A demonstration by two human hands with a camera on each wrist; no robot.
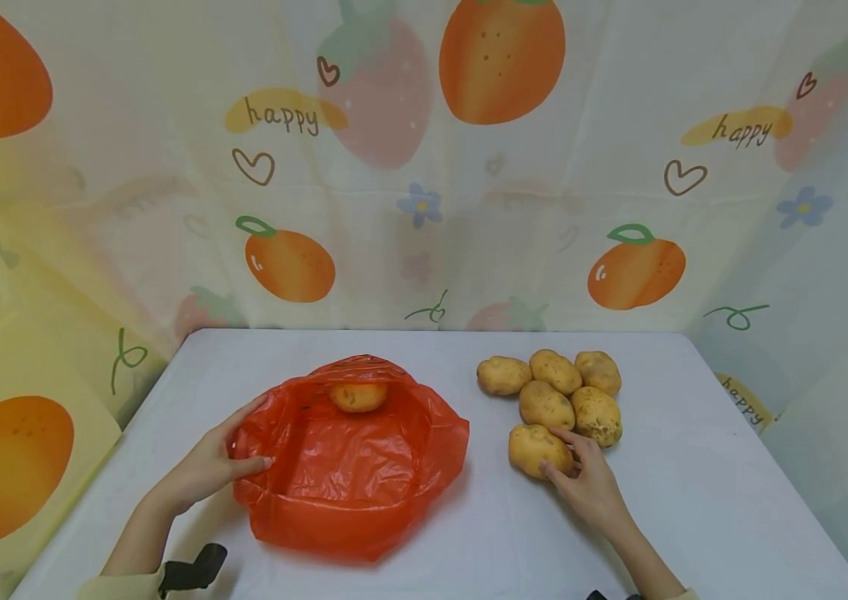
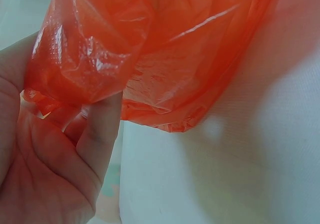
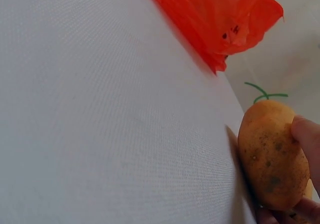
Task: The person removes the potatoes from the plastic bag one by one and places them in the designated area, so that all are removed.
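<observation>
A red plastic bag [image 1: 352,521] stands wide open on the left half of the table, with one potato [image 1: 359,397] inside near its back. My left hand [image 1: 207,462] grips the bag's left rim, thumb inside and fingers behind the film; in the left wrist view, the red film [image 2: 90,49] lies between thumb and fingers. On the right, my right hand [image 1: 592,492] holds the nearest potato [image 1: 536,451] between thumb and fingers. That potato [image 3: 272,154] sits close over the tabletop in the right wrist view.
Several more potatoes [image 1: 546,406] lie grouped just behind the held one. They rest on a white table [image 1: 694,467], whose back edge meets a fruit-printed curtain [image 1: 469,250]. Bare white tabletop separates the bag from the potatoes.
</observation>
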